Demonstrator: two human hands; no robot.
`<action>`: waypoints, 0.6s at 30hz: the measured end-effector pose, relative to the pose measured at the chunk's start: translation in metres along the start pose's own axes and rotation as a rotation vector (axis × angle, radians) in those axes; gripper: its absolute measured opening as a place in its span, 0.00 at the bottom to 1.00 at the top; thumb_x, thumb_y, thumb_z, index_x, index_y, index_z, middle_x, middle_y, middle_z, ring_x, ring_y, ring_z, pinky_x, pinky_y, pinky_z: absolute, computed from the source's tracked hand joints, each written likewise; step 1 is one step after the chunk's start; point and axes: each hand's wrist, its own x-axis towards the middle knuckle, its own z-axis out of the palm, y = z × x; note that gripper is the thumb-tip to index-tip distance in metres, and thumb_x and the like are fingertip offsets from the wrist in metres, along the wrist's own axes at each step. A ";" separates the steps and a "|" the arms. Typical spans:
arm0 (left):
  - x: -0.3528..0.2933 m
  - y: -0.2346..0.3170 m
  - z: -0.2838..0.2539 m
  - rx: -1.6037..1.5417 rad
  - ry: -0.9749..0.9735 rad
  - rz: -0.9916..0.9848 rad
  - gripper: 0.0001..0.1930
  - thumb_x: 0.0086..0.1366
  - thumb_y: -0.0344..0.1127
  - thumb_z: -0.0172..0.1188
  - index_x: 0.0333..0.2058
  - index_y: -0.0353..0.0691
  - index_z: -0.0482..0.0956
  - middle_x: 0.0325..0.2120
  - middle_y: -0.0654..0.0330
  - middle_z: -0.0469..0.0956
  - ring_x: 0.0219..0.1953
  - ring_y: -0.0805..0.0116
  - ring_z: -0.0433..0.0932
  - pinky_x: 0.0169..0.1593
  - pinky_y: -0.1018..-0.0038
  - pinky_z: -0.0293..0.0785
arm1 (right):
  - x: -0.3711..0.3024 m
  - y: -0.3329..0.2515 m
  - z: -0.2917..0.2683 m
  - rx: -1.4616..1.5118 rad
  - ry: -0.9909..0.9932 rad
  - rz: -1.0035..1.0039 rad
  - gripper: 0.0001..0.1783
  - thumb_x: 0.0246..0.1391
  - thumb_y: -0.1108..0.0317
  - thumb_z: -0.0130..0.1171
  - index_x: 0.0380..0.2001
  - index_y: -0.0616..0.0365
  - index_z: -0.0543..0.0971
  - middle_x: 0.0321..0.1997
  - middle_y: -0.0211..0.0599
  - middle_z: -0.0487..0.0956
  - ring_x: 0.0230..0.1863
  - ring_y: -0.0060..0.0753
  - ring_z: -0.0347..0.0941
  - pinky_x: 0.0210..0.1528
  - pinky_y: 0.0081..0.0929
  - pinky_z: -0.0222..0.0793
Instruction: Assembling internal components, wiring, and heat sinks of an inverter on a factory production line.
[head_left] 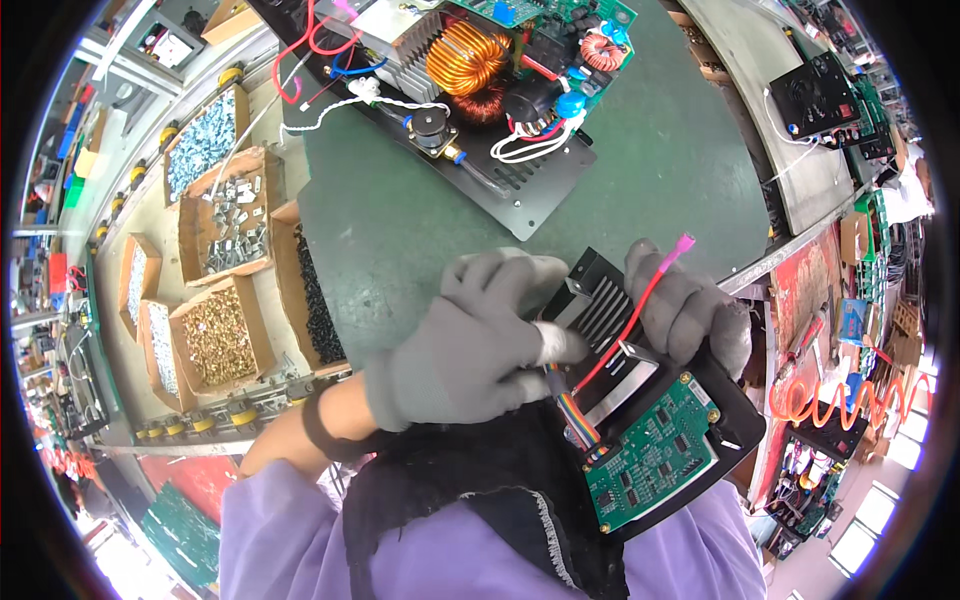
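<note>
I can see the left grip (470, 345), in a gray glove, with its fingertips bunched by the top of the rainbow ribbon cable (577, 415). I can't make out if they pinch it. The right grip (685, 310) curls its fingers by the other edge of the black slotted case (592, 268); how tight, I can't see.

The case is tilted between the hands, close to the black apron (420, 480), maybe so the person can look in and reach the wires. Its green circuit board (655, 455) faces up. A red wire (637, 312) crosses the slots, pink end sticking out.

Farther off, on the green worktop (380, 280), sits a bigger machine (535, 195), its insides showing. To the left, a cardboard tray (240, 378) holds tiny gold parts, perhaps for easy picking.
</note>
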 end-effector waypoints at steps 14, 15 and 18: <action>-0.025 -0.041 -0.036 -0.123 0.102 -0.310 0.18 0.61 0.52 0.62 0.35 0.40 0.81 0.17 0.53 0.70 0.20 0.53 0.73 0.25 0.64 0.67 | 0.054 0.022 -0.022 0.545 0.265 0.056 0.24 0.70 0.52 0.39 0.21 0.54 0.68 0.27 0.33 0.68 0.34 0.32 0.60 0.49 0.35 0.61; -0.021 -0.046 -0.036 -0.058 0.135 -0.259 0.19 0.61 0.52 0.62 0.35 0.39 0.81 0.17 0.53 0.70 0.20 0.53 0.72 0.25 0.65 0.67 | 0.064 0.029 -0.032 0.540 0.278 0.064 0.24 0.70 0.52 0.39 0.22 0.54 0.68 0.27 0.33 0.68 0.34 0.32 0.60 0.49 0.35 0.61; -0.021 -0.056 -0.049 -0.045 0.170 -0.241 0.19 0.62 0.51 0.61 0.35 0.37 0.81 0.17 0.53 0.71 0.20 0.55 0.72 0.26 0.66 0.67 | 0.066 0.039 -0.032 0.534 0.302 0.100 0.23 0.70 0.52 0.39 0.23 0.54 0.68 0.28 0.32 0.69 0.35 0.32 0.61 0.49 0.36 0.61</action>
